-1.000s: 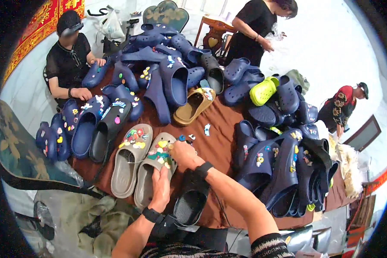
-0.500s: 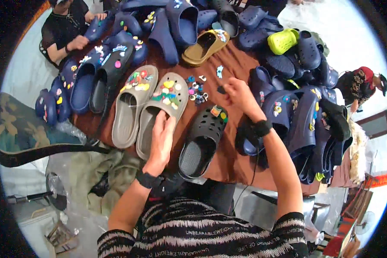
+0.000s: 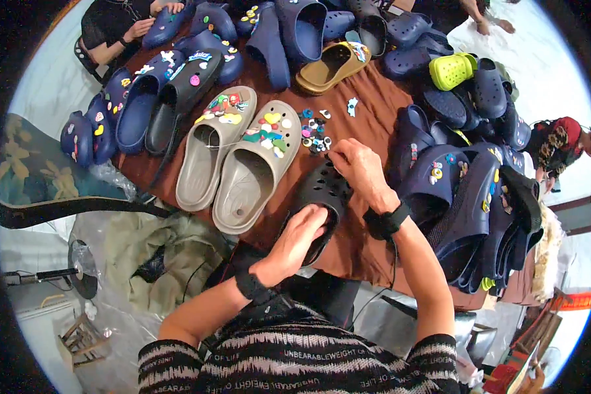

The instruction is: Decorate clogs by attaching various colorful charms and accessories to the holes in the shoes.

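A black clog (image 3: 318,187) with holes in its upper lies in front of me, toe pointing away. My left hand (image 3: 297,238) grips it, with fingers inside the foot opening. At its toe, the fingers of my right hand (image 3: 360,167) are pinched together; whatever they hold is hidden. Beside the clog, a pair of grey slides rests on the brown cloth: the nearer grey slide (image 3: 233,200) and the left grey slide (image 3: 197,174), both with colourful charms on their straps. Loose small charms (image 3: 318,139) form a pile just past the clog's toe, and a light-blue charm (image 3: 352,106) lies apart.
Navy clogs (image 3: 433,174) crowd the right side, with a lime-green clog (image 3: 452,72) behind them. More navy clogs (image 3: 138,121) and an olive-brown clog (image 3: 331,69) line the left and far side. A co-worker's hand (image 3: 138,29) handles a navy clog at far left.
My left hand has left the grey slide and moved right into the black clog. My right hand has come down and left to the clog's toe, covering its charms.
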### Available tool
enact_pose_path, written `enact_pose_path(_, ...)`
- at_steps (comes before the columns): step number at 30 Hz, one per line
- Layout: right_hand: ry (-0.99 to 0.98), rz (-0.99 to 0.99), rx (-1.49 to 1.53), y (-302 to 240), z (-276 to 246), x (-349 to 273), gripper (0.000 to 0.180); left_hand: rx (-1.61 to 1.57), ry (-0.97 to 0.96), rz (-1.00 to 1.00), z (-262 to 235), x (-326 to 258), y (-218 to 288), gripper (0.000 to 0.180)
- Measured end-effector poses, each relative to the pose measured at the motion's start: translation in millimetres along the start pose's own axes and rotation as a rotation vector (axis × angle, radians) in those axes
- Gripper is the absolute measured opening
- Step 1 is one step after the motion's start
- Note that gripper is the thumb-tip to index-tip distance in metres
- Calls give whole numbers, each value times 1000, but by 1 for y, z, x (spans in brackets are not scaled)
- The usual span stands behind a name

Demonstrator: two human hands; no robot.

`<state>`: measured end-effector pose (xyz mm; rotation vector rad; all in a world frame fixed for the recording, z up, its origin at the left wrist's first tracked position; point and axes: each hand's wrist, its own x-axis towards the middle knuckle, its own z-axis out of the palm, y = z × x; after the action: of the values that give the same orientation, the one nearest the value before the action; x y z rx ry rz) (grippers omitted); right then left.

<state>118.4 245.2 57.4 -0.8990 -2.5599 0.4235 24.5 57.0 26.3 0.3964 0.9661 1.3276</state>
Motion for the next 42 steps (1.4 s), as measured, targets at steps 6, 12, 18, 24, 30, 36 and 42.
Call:
enact_pose_path(6,-10,-81,-140,3,9,4,15,-328,14,-58,8,37,-8,42)
enact_pose_path(12,-30,-246,-186,4,7,11,15,-503,35,14,13,53,-14,43)
enact_pose_path(18,-320,-51,-65,12,-6,32,17,-481,26,-1,10,49,-16,44)
enact_pose_path(24,-503,-276,46,34,-2,52,15,-454,35,-46,15,47,-12,45)
enact_pose_path(30,-662,-86,184,24,-10,66,18,-438,30,-8,7,50,-17,40)
enact_pose_path(36,-552,98,378,39,-3,59,19,-440,27,-32,10,50,-15,35)
enact_pose_path(42,-559,176,182,44,1,45,20,-458,39,-13,11,51,-18,34)
